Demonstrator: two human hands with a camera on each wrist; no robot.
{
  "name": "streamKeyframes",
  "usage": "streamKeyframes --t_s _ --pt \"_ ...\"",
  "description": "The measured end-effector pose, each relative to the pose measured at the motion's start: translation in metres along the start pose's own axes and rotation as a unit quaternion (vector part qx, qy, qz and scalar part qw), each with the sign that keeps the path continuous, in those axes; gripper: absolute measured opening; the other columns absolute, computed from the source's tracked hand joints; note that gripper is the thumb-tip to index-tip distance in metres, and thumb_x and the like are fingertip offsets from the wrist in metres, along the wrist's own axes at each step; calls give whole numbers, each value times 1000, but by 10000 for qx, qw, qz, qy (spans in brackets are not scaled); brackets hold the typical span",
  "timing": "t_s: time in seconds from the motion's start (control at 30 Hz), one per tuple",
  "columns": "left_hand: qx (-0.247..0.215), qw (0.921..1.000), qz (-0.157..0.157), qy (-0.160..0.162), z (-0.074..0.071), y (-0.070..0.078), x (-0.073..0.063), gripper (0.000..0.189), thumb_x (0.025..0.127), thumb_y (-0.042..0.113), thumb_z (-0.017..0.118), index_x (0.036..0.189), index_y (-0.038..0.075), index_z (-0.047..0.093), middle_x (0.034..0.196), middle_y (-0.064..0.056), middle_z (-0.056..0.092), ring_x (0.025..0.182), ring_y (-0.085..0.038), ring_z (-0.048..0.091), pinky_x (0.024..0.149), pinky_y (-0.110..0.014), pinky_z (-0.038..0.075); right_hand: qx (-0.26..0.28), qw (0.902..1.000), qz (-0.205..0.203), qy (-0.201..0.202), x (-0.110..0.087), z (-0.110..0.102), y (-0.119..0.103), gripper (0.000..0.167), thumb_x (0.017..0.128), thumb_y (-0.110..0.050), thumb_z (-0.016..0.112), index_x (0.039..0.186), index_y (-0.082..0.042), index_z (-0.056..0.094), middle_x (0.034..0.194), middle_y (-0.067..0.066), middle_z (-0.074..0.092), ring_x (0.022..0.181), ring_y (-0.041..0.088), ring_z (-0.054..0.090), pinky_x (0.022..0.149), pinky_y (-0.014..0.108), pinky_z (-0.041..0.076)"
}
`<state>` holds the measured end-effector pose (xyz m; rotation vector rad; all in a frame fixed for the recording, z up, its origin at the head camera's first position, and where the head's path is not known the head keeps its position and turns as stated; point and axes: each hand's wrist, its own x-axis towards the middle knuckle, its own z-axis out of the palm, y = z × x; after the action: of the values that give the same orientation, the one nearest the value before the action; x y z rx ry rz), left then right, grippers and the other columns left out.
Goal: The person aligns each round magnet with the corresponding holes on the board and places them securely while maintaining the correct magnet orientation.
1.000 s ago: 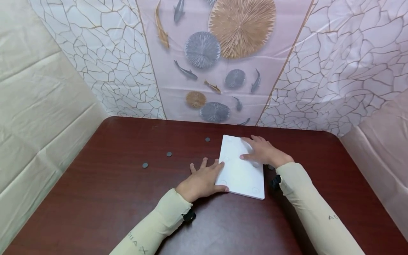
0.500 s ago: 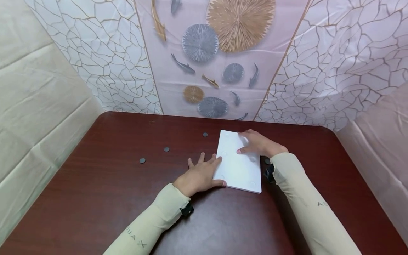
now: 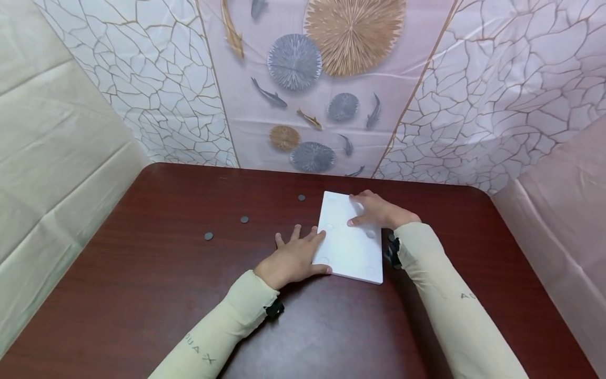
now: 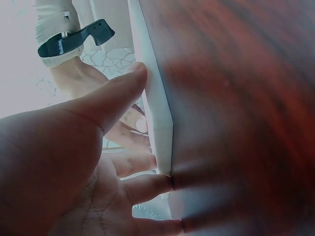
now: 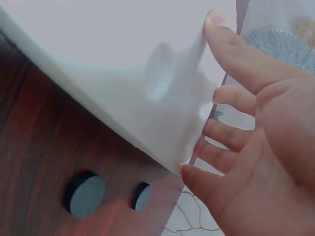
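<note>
A flat white board (image 3: 347, 247) with shallow round recesses lies on the table, seen in the head view. My left hand (image 3: 292, 260) has its fingers spread beside the board's left edge, the thumb at the near left corner. In the left wrist view, the thumb and fingertips meet the board's white edge (image 4: 161, 140). My right hand (image 3: 379, 209) rests at the far right part of the board. Its thumb lies on the top face and the other fingers reach along the edge, as the right wrist view shows. Two dark discs (image 5: 86, 195) stand near that side.
Several small dark discs lie on the brown table (image 3: 142, 295): a left disc (image 3: 209, 236), a middle disc (image 3: 244, 219) and a far disc (image 3: 301, 198). One more disc (image 3: 391, 238) is partly hidden by the right wrist. A patterned cloth (image 3: 307, 95) hangs behind.
The head view has shifted slightly, so everything appears a little further up and left. Both hands and the board keep nearly the same places on the table.
</note>
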<state>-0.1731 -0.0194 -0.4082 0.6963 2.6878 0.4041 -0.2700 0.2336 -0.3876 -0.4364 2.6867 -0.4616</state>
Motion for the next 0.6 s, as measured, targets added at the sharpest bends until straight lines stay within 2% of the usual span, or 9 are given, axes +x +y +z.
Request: streamKeyframes --t_s 0.33,0.6 --pt "147 9999 -71 -42 -5 -6 -4 90 96 60 70 168 23 30 172 -6 31 159 -41 23 117 -76 23 301 9993 170 133 -1 10 -1 84 102 -33 71 166 -2 26 159 30 30 150 45 29 121 62 30" --pt "187 9994 -58 -295 -13 -8 -2 89 97 56 70 169 23 28 173 -3 28 160 -35 21 121 -69 23 332 9989 189 261 -5 14 -3 83 104 -31 70 166 -1 24 159 32 28 150 46 26 121 60 28"
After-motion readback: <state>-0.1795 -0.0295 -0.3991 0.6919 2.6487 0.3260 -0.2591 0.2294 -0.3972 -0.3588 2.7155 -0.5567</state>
